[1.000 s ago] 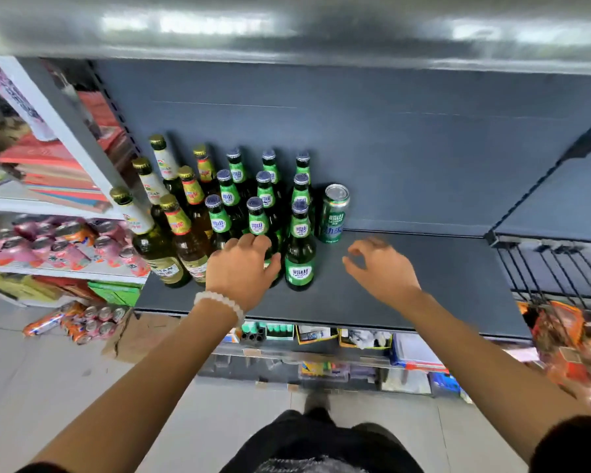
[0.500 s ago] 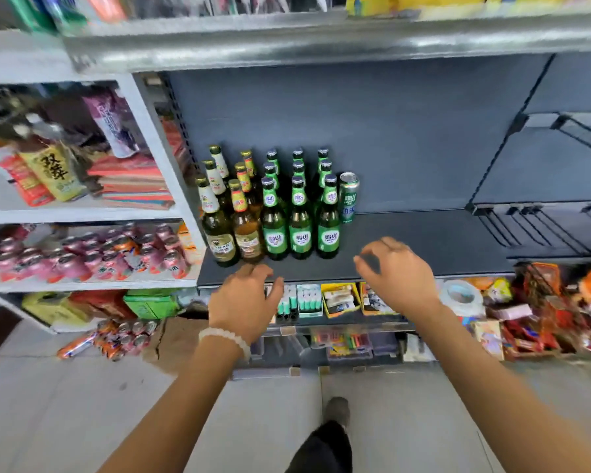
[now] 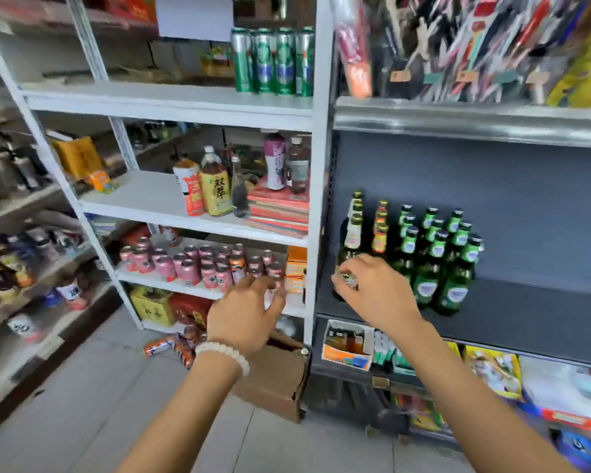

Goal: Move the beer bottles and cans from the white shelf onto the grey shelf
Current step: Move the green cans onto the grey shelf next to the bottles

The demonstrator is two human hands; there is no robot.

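Observation:
Several green beer cans (image 3: 273, 61) stand in a row on an upper board of the white shelf (image 3: 171, 97). On the grey shelf (image 3: 512, 322) stand several green beer bottles (image 3: 430, 264) and, to their left, yellow-labelled bottles (image 3: 380, 233). My left hand (image 3: 244, 310), with a white bead bracelet, hangs open in front of the white shelf's lower boards, fingers spread and holding nothing. My right hand (image 3: 376, 288) is open too, in front of the leftmost bottles on the grey shelf, apart from them as far as I can tell.
Pink cans (image 3: 198, 264) fill a lower white board. Drink bottles and a stack of red books (image 3: 280, 209) sit on the middle board. A cardboard box (image 3: 273, 380) lies on the floor at the shelf's foot. Snack packets fill the bins below the grey shelf.
The view has swung left and up, bringing the white shelf and its green cans into sight. Both hands have drawn back from the grey shelf and shifted left, still holding nothing.

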